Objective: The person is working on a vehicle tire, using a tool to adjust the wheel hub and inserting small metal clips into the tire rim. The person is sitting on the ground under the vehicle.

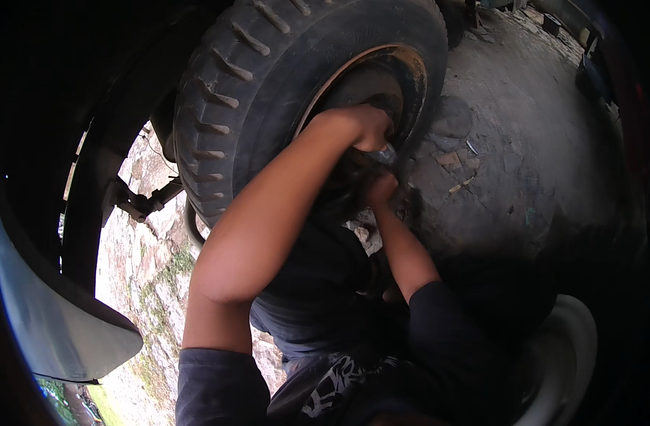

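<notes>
Watching the left hand (372, 130) and blurred right hand (379, 188) curling, I'm unable to tell what they're gripping near the grey metal piece (387, 153). Slipping could be scraping knuckles on the rusty rim (414, 62) of the far lugged tyre (275, 89).

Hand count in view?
2. Left hand in front of the wheel rim; right hand just below it in the picture, blurred. Dark edges could hide others.

Straight edges are bent toward a blackened fisheye rim. The stony ground (147, 305) at eight o'clock is washed out by daylight; four o'clock is sunk in shadow. The right hand (381, 190) is motion-blurred.
</notes>
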Tool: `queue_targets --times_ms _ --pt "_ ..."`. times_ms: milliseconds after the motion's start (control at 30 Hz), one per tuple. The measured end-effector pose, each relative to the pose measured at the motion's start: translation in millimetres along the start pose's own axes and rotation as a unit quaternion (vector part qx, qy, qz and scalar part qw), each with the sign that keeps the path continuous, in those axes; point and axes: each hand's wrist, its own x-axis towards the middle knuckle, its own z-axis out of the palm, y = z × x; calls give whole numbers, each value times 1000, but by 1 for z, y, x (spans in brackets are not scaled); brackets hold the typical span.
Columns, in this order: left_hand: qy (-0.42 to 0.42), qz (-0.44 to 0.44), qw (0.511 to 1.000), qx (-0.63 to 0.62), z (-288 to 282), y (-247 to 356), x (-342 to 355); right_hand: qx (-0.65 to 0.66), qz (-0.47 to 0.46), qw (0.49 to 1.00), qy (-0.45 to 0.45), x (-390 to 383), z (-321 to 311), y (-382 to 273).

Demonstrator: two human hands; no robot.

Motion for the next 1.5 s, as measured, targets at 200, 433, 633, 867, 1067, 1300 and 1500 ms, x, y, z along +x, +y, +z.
queue_targets --times_ms 200,433,633,867,1067,1300,1500 --pt "-15 -10 999 -37 -6 -10 -17 56 -123 990 -33 86 -45 -14" --pt "18 -14 1000 -21 -2 -12 -18 119 36 992 -27 -5 -22 -21" --pt "-21 5 996 -90 -12 -16 -28 199 -46 959 194 94 -62 -60" --pt "-27 -11 998 -64 -15 -18 -22 282 -280 910 116 185 -147 -189" --pt "-38 -1 997 -63 -16 -14 -20 133 -463 874 65 234 -160 -208" --pt "-20 -2 999 -46 -16 -18 -17 132 -487 860 80 237 -149 -198" --pt "-15 -5 999 -51 -13 -7 -21 69 -425 899 85 246 -140 -157"
